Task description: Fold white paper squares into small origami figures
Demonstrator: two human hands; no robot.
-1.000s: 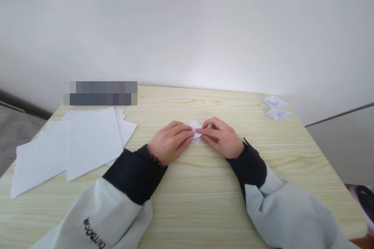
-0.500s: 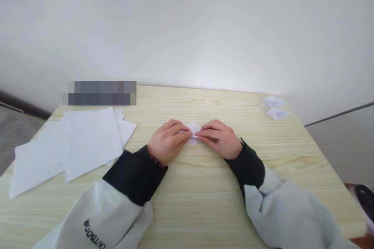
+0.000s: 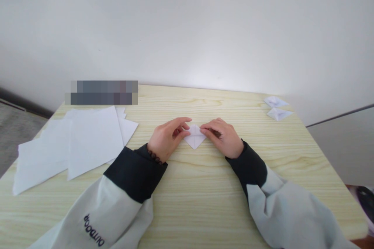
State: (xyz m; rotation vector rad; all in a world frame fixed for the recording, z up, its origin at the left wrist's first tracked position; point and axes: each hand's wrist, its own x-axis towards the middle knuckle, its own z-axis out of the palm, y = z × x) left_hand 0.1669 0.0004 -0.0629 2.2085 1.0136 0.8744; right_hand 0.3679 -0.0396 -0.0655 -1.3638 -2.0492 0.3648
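Between my hands a small folded white paper (image 3: 194, 140) lies on the wooden table, diamond-shaped with creases crossing near its middle. My left hand (image 3: 169, 134) holds the paper's left corner between thumb and a curled finger, while the index finger stretches out above it. On the opposite corner, my right hand (image 3: 223, 136) pinches the paper with thumb and fingertips. The corners under the fingertips are hidden.
White paper sheets (image 3: 93, 144) lie overlapping at the left of the table (image 3: 198, 194). Two folded paper boats (image 3: 279, 114) sit near the right edge. A blurred-out dark object (image 3: 102, 93) is at the back left, before the wall.
The paper now lies flatter and shows more of its creased face. My left index finger has lifted off it, and both hands have drawn slightly apart.
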